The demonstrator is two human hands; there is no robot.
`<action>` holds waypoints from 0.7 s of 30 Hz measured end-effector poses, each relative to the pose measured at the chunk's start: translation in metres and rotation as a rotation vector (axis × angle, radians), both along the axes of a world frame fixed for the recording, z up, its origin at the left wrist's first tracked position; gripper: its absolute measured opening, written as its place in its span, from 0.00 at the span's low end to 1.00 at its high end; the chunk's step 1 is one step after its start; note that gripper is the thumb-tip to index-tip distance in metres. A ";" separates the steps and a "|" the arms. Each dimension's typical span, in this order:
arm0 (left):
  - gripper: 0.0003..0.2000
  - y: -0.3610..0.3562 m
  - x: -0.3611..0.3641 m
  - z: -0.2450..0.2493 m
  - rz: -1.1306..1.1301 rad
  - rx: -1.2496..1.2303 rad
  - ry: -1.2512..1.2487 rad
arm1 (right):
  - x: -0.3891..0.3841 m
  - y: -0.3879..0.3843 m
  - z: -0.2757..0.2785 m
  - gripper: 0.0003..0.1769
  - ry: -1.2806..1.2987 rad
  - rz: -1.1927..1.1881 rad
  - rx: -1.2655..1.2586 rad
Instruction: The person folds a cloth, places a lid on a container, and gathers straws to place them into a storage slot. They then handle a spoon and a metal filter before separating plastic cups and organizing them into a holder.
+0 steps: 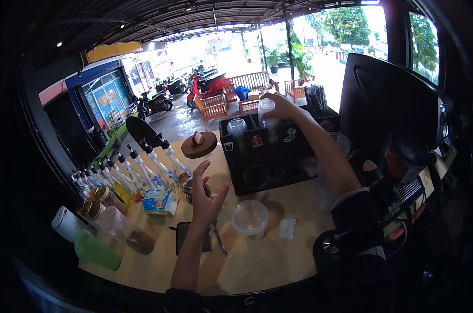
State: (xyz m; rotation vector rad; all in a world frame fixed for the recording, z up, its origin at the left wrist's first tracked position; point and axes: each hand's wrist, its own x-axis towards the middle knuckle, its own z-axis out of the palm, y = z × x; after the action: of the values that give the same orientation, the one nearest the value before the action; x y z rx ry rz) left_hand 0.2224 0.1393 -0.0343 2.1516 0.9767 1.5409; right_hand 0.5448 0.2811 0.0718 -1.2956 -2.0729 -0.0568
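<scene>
My right hand (282, 108) reaches to the black organizer box (273, 164), its fingers round the top of a clear cup (266, 107). Another stack of clear cups (237, 126) stands in the compartment to the left. My left hand (208, 197) is raised over the counter with fingers spread, holding nothing, and it partly hides a metal item behind it. A clear plastic container (250, 217) stands on the wooden counter (247, 271) between my arms. Beside it lie a crumpled white tissue (287, 228) and a metal utensil (218, 240).
Pump bottles (153, 164) line the left side, near a tissue pack (159, 202). A wooden-lidded jar (199, 146) stands by the box. Shaker containers (98, 250) are at lower left; a large black monitor (390, 104) is at right.
</scene>
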 end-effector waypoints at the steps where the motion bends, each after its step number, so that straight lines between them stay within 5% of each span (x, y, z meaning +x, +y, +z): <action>1: 0.33 0.000 -0.001 -0.003 -0.005 -0.011 0.000 | 0.001 0.004 -0.006 0.36 0.003 0.002 -0.007; 16: 0.32 0.003 0.001 -0.024 -0.086 -0.092 -0.011 | -0.018 0.000 -0.027 0.34 -0.146 -0.263 -0.168; 20: 0.32 -0.003 -0.004 -0.030 -0.157 -0.132 -0.022 | -0.022 -0.012 -0.010 0.41 -0.294 -0.340 -0.295; 21: 0.33 -0.004 -0.006 -0.032 -0.221 -0.190 -0.058 | -0.022 -0.010 -0.006 0.34 -0.362 -0.375 -0.319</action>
State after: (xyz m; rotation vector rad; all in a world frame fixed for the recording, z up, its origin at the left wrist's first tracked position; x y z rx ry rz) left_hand 0.2164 0.1358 -0.0663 1.9972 0.8015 1.3421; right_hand 0.5223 0.2710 0.0655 -1.9838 -2.1632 -0.1403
